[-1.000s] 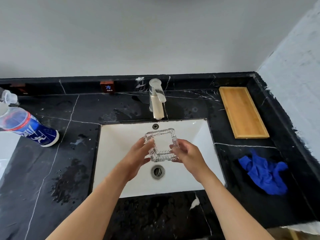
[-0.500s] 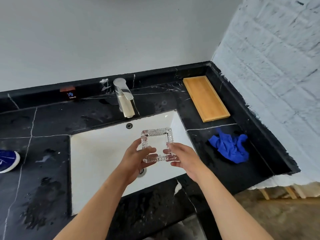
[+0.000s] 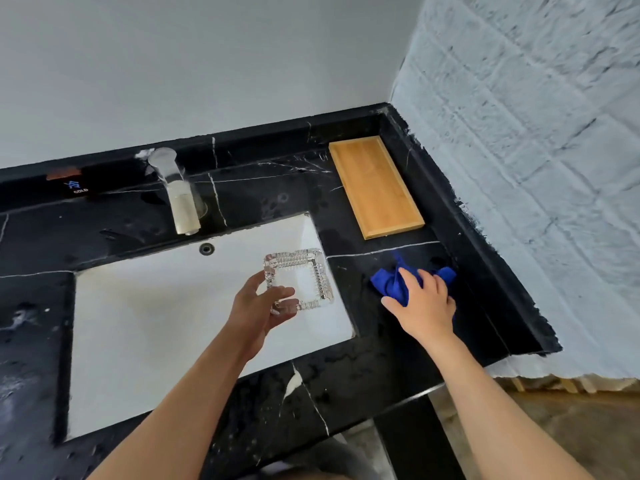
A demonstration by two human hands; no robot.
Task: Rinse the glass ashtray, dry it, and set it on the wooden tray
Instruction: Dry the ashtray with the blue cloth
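Glass ashtray (image 3: 298,279) is held over the right part of the sink (image 3: 145,327), clear of the basin, in the left hand (image 3: 258,311). Left grip: thumb across the near-left corner of the rim, fingers under and behind, closed enough to carry the piece alone. Ashtray is square, so no long axis to speak of; it is tilted, open face toward the camera.

Right hand (image 3: 424,304) lies on the blue cloth (image 3: 394,282), which sits crumpled on the black surface (image 3: 408,344) at about 3 o'clock from the ashtray, near but apart from it. Right grip: fingers spread and curled over the cloth, touching and pressing it; whether the cloth is actually pinched I cannot tell, since the palm hides the underside. Cloth not lifted.

Key relation: cloth is right of the ashtray, and the right hand is on it already, so it is the nearer hand for the drying step. Tray (image 3: 375,187) lies at about 1 o'clock from the ashtray, beyond the cloth, its long axis running away toward the back wall, nothing on it.

Judgement: rinse appears finished (no water seen running at the tap (image 3: 180,199)); drying is in hand but not begun. Wet glass in a one-hand grip is a slip risk.
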